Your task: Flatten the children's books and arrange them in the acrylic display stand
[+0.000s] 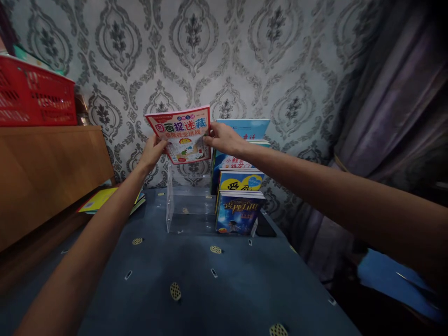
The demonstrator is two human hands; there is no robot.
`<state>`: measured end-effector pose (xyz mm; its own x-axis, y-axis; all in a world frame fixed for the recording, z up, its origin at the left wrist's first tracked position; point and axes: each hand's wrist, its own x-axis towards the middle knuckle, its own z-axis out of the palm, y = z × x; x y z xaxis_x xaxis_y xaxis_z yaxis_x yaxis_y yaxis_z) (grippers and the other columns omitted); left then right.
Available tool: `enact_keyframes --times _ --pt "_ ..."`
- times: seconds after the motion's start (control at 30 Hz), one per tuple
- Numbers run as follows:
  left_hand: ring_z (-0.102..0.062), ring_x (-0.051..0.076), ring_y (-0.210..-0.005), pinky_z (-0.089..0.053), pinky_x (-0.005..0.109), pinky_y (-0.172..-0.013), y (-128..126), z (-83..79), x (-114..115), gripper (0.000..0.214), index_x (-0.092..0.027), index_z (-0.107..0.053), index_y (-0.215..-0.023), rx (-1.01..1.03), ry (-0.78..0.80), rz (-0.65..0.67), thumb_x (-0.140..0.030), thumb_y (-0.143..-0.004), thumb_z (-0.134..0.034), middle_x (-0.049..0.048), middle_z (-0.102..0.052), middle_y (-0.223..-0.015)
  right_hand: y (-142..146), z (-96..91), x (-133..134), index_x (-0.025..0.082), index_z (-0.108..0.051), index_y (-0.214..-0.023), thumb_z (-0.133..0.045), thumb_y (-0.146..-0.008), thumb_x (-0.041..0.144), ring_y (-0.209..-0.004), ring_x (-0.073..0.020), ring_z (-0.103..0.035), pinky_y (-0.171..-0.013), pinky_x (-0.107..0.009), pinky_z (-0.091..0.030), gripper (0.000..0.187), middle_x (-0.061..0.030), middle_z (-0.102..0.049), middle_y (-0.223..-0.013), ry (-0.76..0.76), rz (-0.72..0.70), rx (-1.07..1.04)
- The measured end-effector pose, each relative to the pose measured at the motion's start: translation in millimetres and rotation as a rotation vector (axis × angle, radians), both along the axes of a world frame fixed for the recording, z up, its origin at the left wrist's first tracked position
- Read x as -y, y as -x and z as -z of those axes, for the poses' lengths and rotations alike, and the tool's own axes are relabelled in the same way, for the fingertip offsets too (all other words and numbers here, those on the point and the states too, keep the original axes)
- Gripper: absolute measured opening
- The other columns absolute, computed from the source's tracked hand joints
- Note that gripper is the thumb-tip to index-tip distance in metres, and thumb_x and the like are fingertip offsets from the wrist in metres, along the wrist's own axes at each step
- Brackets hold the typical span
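Note:
A thin red-and-white children's book (182, 133) with a cartoon cover is held upright in the air against the patterned wall. My left hand (153, 150) grips its lower left edge and my right hand (221, 137) pinches its right edge. The book hangs above the empty left side of a clear acrylic tiered rack (178, 205). On the rack's right side several children's books (238, 186) stand in stepped rows, just below my right hand.
The rack stands on a blue patterned tablecloth (196, 280). A few flat books (101, 199) lie at the table's left. A wooden cabinet (42, 172) carries a red plastic basket (35, 93). A purple curtain (392, 116) hangs at the right.

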<state>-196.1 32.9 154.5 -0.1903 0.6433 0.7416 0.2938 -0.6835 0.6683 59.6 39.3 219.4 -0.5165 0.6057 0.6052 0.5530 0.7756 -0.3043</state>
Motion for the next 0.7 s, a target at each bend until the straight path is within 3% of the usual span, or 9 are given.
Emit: enact_keyframes --times 0.2,0.47,0.7 --pt "-0.067 0.021 -0.087 -0.056 0.031 -0.071 0 -4.9 -8 0.040 -0.020 -0.062 -0.109 0.048 0.044 0.026 -0.037 -0.073 -0.065 0.0069 -0.072 -0.107 2 0.0 -8 0.015 -0.060 -0.112 -0.061 -0.082 0.017 -0.095 -0.0273 -0.066 -0.092 -0.044 -0.053 0.030 -0.0104 -0.070 -0.098 -0.006 -0.032 -0.016" --pt "-0.068 0.017 -0.073 -0.053 0.024 -0.058 -3 -20.2 -26 0.039 -0.022 -0.063 -0.108 0.116 0.146 -0.015 -0.040 -0.074 -0.067 0.0059 -0.074 -0.101 3 -3.1 -16 0.016 -0.040 -0.140 -0.059 -0.086 0.022 -0.111 -0.0332 -0.065 -0.100 -0.056 -0.052 0.057 -0.0153 -0.066 -0.122 -0.141 -0.110 -0.105" --pt "-0.068 0.020 -0.070 -0.053 0.028 -0.061 -11 -24.8 -30 0.036 -0.020 -0.064 -0.100 0.052 0.203 0.029 -0.036 -0.068 -0.065 0.0058 -0.073 -0.091 -4 -5.5 -18 0.017 -0.037 -0.144 -0.059 -0.094 0.037 -0.112 -0.0363 -0.065 -0.099 -0.059 -0.051 0.058 -0.0173 -0.066 -0.124 -0.170 -0.114 -0.096"
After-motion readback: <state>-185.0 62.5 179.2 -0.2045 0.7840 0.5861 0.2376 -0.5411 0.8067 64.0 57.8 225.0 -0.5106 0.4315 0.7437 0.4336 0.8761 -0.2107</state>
